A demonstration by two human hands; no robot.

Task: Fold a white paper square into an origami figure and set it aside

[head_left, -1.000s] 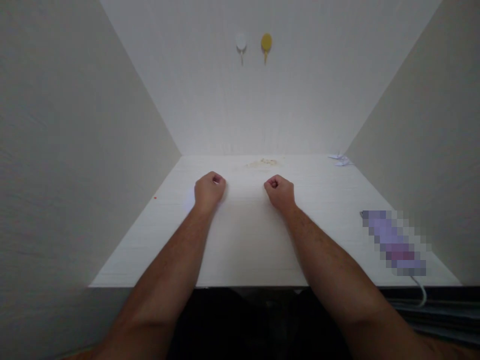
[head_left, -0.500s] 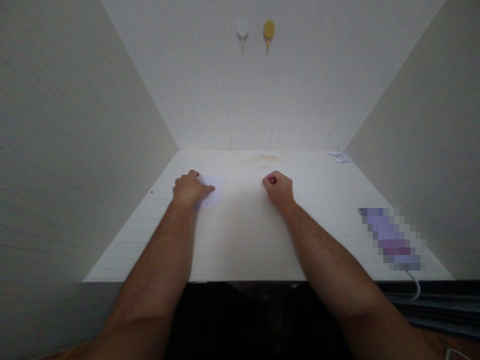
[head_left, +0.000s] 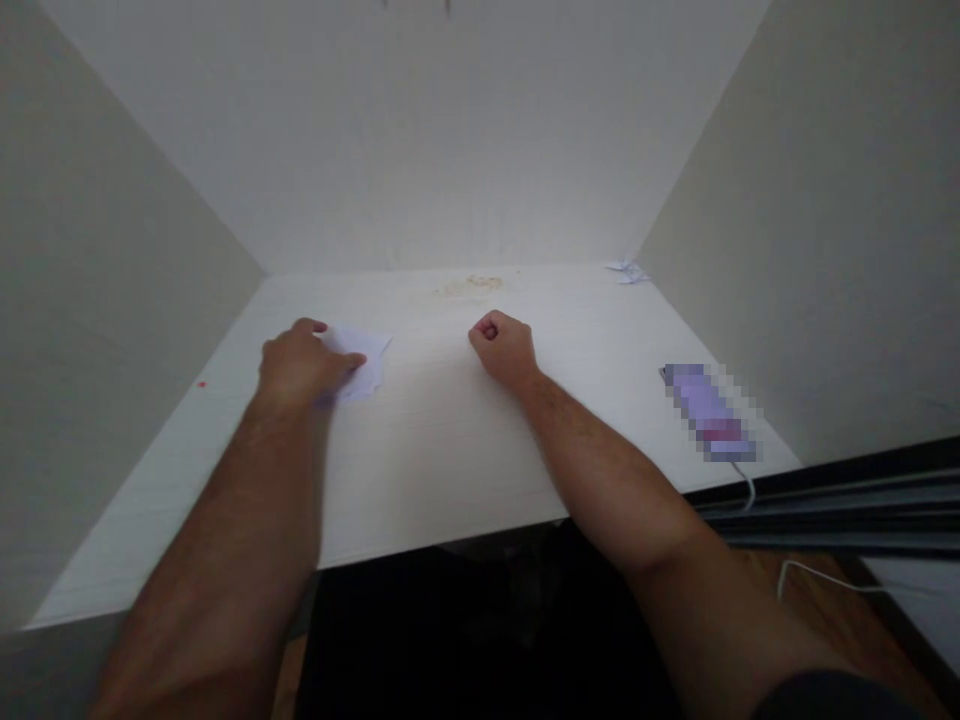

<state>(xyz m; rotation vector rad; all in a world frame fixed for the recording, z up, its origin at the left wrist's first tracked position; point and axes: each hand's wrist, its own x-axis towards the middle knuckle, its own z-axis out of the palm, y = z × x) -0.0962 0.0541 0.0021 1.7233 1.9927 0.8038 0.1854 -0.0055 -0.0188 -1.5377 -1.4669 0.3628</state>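
Note:
My left hand (head_left: 300,365) rests on the white table (head_left: 450,440) with its fingers curled and pressed onto the left part of a small white sheet of paper (head_left: 364,365). The sheet lies flat and sticks out to the right of the fingers. My right hand (head_left: 504,348) sits as a closed fist near the table's middle, about a hand's width right of the paper, with nothing seen in it.
A blurred purple object (head_left: 709,412) with a white cable lies at the right edge. A small folded white paper piece (head_left: 626,270) sits in the far right corner. A brownish stain (head_left: 471,286) marks the table's back. White walls close in three sides.
My left hand slid left off the spot where it was a fist and uncovered the paper, fingers now pressing it. The view tilted down and turned right. The right fist stayed put.

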